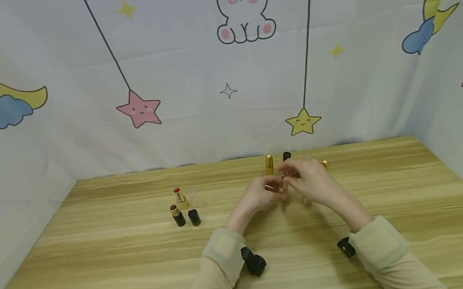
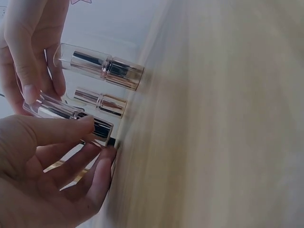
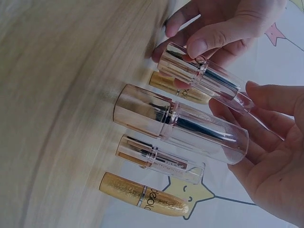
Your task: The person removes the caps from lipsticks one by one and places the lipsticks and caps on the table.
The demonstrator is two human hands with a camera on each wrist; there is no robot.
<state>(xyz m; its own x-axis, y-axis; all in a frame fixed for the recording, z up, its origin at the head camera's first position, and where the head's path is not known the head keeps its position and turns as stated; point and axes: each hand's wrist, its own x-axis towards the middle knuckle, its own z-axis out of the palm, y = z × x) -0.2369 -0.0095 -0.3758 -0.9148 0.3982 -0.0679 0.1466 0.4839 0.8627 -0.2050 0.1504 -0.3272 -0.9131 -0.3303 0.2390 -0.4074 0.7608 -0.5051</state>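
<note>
In the head view my left hand (image 1: 262, 193) and right hand (image 1: 313, 181) meet right of the table's middle. Between them is a lipstick tube (image 3: 183, 66) with a shiny rose-gold base and a clear cap. My left thumb and fingers grip its base, tilted, just off the table. At the other end, my right thumb and fingers pinch the clear cap (image 2: 45, 105). Close beside them stand a larger clear-capped lipstick tube (image 3: 192, 128), a smaller clear-capped one (image 3: 156, 159) and a gold bullet-shaped lipstick (image 3: 142, 194). Another gold lipstick (image 3: 166, 84) is partly hidden behind the held tube.
To the left on the wooden table (image 1: 111, 270) stand an uncapped gold lipstick (image 1: 181, 201) with a red tip, an uncapped black lipstick (image 1: 178, 216), a black cap (image 1: 194, 218) and a faint clear cap (image 1: 194, 198). A black-topped item (image 1: 287, 155) stands behind my hands. A patterned curtain (image 1: 186, 72) borders the back.
</note>
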